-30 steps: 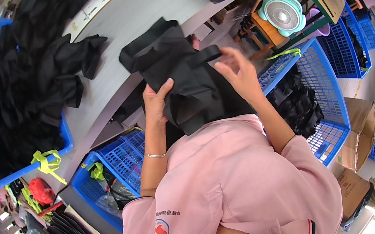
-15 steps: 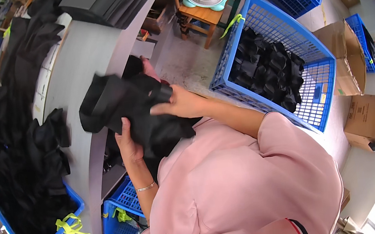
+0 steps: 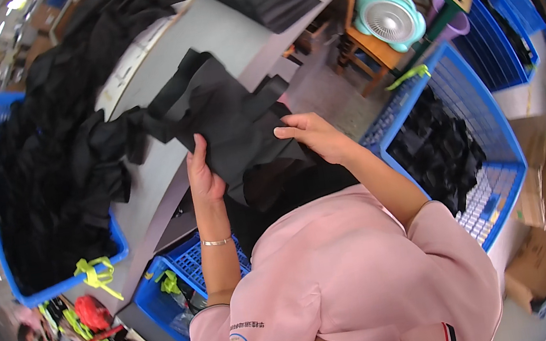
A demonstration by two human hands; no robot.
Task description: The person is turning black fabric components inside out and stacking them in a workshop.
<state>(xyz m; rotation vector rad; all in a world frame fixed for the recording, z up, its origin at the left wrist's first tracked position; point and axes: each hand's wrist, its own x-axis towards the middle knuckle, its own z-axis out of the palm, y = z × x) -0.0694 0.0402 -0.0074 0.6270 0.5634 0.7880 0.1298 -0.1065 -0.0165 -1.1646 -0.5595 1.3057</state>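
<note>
Both hands hold 1 piece of black fabric over the near edge of the grey desk. The left hand has its grip clamped on the cloth's lower left edge, thumb on top; the right hand lies on the right side with fingers closed lightly on a fold. The far end of the piece drapes toward the heap of black cloth spilling from the blue crate on the desk, and may touch it. My worry: that trailing end could snag the heap and drag loose pieces along. The limp lower part hangs past the desk edge, so a slack grip could let it slide to the floor or into the blue basket at the right
</note>
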